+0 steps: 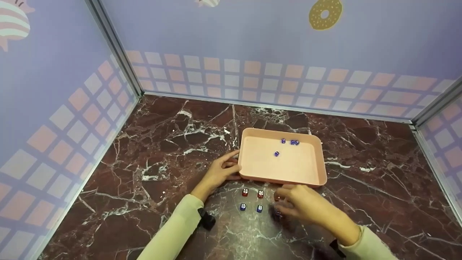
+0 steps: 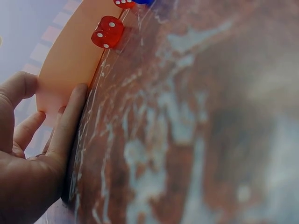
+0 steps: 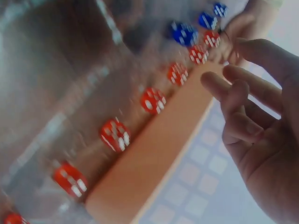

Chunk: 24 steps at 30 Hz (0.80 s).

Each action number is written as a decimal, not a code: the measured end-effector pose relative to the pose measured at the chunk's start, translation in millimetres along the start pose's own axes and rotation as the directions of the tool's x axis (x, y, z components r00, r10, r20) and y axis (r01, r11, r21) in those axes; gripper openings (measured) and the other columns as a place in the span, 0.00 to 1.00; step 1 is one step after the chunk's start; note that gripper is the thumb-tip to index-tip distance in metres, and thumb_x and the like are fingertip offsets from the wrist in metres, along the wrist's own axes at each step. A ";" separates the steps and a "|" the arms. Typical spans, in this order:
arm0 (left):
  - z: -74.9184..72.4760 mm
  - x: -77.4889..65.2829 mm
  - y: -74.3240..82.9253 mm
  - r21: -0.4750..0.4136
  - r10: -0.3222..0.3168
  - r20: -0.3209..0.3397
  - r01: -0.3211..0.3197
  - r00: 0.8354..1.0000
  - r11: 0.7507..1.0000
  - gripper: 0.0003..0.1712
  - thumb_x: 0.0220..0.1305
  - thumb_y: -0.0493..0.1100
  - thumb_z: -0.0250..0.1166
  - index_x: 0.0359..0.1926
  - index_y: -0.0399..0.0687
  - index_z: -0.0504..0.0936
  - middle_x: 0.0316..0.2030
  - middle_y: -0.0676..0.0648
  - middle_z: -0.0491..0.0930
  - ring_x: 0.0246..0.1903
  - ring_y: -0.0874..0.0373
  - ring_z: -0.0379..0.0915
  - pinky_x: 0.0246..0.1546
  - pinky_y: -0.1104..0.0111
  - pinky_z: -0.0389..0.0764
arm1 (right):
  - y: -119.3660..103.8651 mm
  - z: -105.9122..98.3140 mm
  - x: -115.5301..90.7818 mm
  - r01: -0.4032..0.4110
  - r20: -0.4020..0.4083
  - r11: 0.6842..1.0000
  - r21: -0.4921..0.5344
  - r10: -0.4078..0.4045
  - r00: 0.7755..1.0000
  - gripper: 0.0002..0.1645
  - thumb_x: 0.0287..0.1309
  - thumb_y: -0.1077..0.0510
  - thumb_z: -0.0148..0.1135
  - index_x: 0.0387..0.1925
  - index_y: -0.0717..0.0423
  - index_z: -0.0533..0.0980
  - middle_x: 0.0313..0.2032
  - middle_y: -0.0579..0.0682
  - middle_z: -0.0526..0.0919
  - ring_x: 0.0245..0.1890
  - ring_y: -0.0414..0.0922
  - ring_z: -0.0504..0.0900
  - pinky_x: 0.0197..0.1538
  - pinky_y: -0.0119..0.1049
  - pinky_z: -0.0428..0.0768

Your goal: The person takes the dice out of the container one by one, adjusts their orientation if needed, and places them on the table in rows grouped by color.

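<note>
A shallow peach tray (image 1: 281,169) holds several blue dice (image 1: 277,154), most of them near its far side. My left hand (image 1: 225,168) touches the tray's left end, its fingertips and thumb against the wall. In front of the tray are red dice (image 1: 245,192), with blue dice (image 1: 260,208) nearer me. My right hand (image 1: 306,204) hovers at the tray's front side, fingers loosely bent beside a blue die (image 3: 183,33). Nothing shows between those fingers in the right wrist view, where a line of red dice (image 3: 153,100) runs along the tray wall.
Dark red marbled tabletop (image 1: 162,144) lies under everything. Pale purple panels (image 1: 231,39) with checkered bands stand at the back and both sides, joined by metal corner posts (image 1: 117,47). Black wrist straps show at both cuffs.
</note>
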<state>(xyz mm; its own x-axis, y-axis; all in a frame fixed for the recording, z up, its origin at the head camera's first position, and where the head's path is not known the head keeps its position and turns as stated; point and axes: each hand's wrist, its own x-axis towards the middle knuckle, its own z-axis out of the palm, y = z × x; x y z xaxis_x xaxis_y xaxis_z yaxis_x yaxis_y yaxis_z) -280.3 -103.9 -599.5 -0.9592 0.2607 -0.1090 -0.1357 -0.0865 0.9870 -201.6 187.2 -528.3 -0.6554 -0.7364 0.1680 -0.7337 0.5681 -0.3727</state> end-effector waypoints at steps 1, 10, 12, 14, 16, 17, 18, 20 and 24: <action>0.5 0.1 0.6 0.002 0.001 0.003 -0.001 1.000 1.000 0.37 0.69 0.30 0.66 0.78 0.39 0.69 0.54 0.35 0.76 0.48 0.54 0.80 0.49 0.54 0.94 | 0.8 -3.1 1.6 -0.008 -0.022 1.000 -0.002 0.008 1.000 0.06 0.62 0.59 0.75 0.39 0.53 0.85 0.34 0.47 0.87 0.30 0.42 0.86 0.35 0.37 0.90; 1.5 4.6 5.8 -0.003 -0.004 0.012 0.004 1.000 1.000 0.38 0.69 0.30 0.66 0.78 0.40 0.69 0.55 0.35 0.75 0.47 0.54 0.80 0.49 0.54 0.94 | 25.8 -28.3 26.5 -0.094 -0.151 0.993 -0.075 0.082 0.985 0.08 0.58 0.69 0.73 0.40 0.59 0.85 0.35 0.52 0.88 0.30 0.50 0.87 0.34 0.43 0.92; -0.3 4.1 6.4 -0.004 -0.005 0.000 0.005 1.000 1.000 0.37 0.69 0.30 0.66 0.78 0.41 0.70 0.55 0.35 0.75 0.48 0.54 0.80 0.49 0.54 0.94 | 31.7 -30.8 36.8 -0.106 -0.164 0.988 -0.108 0.087 0.983 0.08 0.58 0.69 0.72 0.40 0.61 0.85 0.36 0.53 0.87 0.32 0.52 0.88 0.36 0.46 0.92; -2.2 2.6 5.6 -0.002 -0.001 -0.009 0.001 1.000 1.000 0.37 0.69 0.31 0.66 0.78 0.41 0.70 0.55 0.35 0.75 0.48 0.54 0.80 0.48 0.54 0.94 | 34.8 -32.2 46.8 -0.120 -0.162 0.982 -0.148 0.095 0.982 0.08 0.58 0.70 0.71 0.40 0.61 0.85 0.37 0.54 0.87 0.34 0.54 0.88 0.38 0.49 0.92; -2.7 0.9 4.1 -0.003 -0.003 -0.013 0.003 1.000 1.000 0.37 0.69 0.31 0.67 0.77 0.40 0.70 0.55 0.35 0.75 0.48 0.54 0.80 0.48 0.54 0.94 | 37.0 -32.5 55.7 -0.131 -0.149 0.974 -0.184 0.104 0.983 0.09 0.58 0.71 0.71 0.40 0.61 0.85 0.39 0.54 0.87 0.35 0.55 0.88 0.37 0.51 0.91; -2.6 0.3 3.3 -0.005 -0.005 -0.009 0.005 1.000 1.000 0.37 0.69 0.31 0.67 0.78 0.40 0.70 0.55 0.35 0.75 0.48 0.54 0.80 0.49 0.54 0.94 | 38.1 -32.5 59.4 -0.138 -0.138 0.970 -0.200 0.112 0.984 0.09 0.57 0.71 0.71 0.41 0.61 0.85 0.39 0.54 0.86 0.35 0.56 0.88 0.36 0.51 0.90; -2.3 0.0 2.3 -0.005 -0.005 -0.003 0.005 1.000 1.000 0.37 0.69 0.31 0.67 0.78 0.39 0.69 0.55 0.35 0.75 0.48 0.54 0.80 0.49 0.53 0.94 | 39.7 -32.5 63.0 -0.143 -0.126 0.966 -0.214 0.118 0.985 0.10 0.57 0.71 0.71 0.41 0.61 0.85 0.40 0.54 0.86 0.35 0.57 0.88 0.35 0.51 0.90; -1.4 -0.1 1.9 -0.005 -0.009 0.002 0.009 1.000 1.000 0.37 0.69 0.31 0.67 0.78 0.40 0.69 0.55 0.35 0.75 0.48 0.54 0.81 0.50 0.53 0.93 | 44.0 -32.2 70.0 -0.152 -0.088 0.962 -0.227 0.135 0.987 0.14 0.54 0.73 0.71 0.43 0.61 0.86 0.41 0.55 0.86 0.36 0.58 0.88 0.34 0.51 0.89; -1.8 1.0 1.8 0.000 -0.006 0.002 0.006 1.000 1.000 0.38 0.68 0.32 0.67 0.78 0.40 0.69 0.55 0.35 0.75 0.49 0.53 0.81 0.50 0.53 0.94 | 58.0 -28.9 84.1 -0.191 0.010 0.956 -0.221 0.198 0.980 0.24 0.50 0.74 0.70 0.52 0.62 0.86 0.44 0.57 0.85 0.38 0.58 0.86 0.36 0.51 0.90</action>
<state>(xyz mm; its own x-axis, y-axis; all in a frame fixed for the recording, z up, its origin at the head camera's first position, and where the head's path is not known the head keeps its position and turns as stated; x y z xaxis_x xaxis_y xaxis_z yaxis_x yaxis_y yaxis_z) -282.0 -105.5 -598.1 -0.9580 0.2631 -0.1142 -0.1410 -0.0853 0.9863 -304.5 168.9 -509.4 -0.7862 -0.6125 0.0818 -0.6158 0.7654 -0.1870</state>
